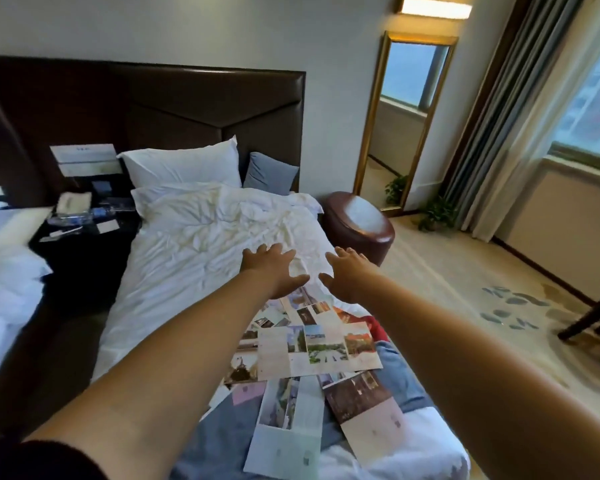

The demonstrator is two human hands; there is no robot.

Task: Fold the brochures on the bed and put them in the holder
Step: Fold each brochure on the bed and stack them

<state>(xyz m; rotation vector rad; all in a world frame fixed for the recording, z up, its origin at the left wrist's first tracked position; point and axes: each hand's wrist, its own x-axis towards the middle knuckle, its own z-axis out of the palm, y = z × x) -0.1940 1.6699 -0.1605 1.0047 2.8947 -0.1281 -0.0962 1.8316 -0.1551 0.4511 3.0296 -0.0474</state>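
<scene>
Both empty and spread-fingered, a person's left hand (274,271) and right hand (347,276) reach over photo-printed paper brochures (317,349) lying unfolded on the white-sheeted bed (201,237); folding seemingly awaits picking one up.

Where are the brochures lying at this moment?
Head view, lower centre: the brochures lie spread on the near end of the bed, between the two outstretched forearms, nearer the camera than the left hand and right hand.

White bed (201,244), dark brown headboard (174,105), photo-printed brochures (317,344), grey-blue cushion (269,173)
</scene>
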